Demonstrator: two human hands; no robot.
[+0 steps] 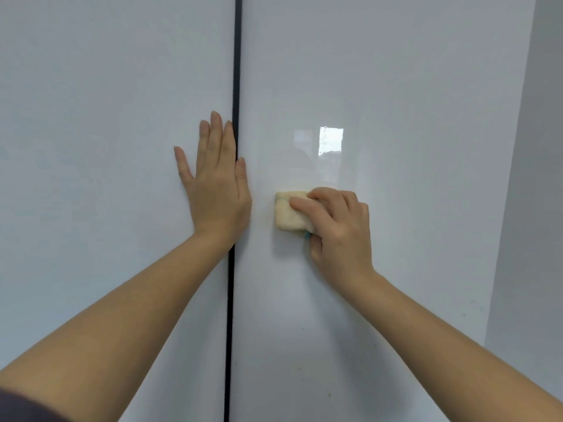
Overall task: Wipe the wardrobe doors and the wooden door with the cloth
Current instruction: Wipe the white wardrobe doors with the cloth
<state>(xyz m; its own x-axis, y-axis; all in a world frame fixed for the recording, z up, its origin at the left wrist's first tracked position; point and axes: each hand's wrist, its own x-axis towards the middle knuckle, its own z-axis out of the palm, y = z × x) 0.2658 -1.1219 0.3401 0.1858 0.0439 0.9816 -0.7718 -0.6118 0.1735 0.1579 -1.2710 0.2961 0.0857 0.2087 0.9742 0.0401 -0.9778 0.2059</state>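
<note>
1. The right hand (338, 226) has its fingers curled round a folded cream cloth (288, 213), pressing it against the right wardrobe door (396, 117), just right of the dark gap (236, 71).
2. The left hand (216, 190) lies flat with straight fingers on the left wardrobe door (91, 117), its edge across the gap; it holds nothing.
3. I'd judge the wiping to be under way on the right panel; how much of either panel is done, I cannot tell; the wooden door is out of sight, presumably left to do.
4. Both doors stand closed, so the wardrobe's contents are hidden; a grey wall (533, 208) sits far right.
</note>
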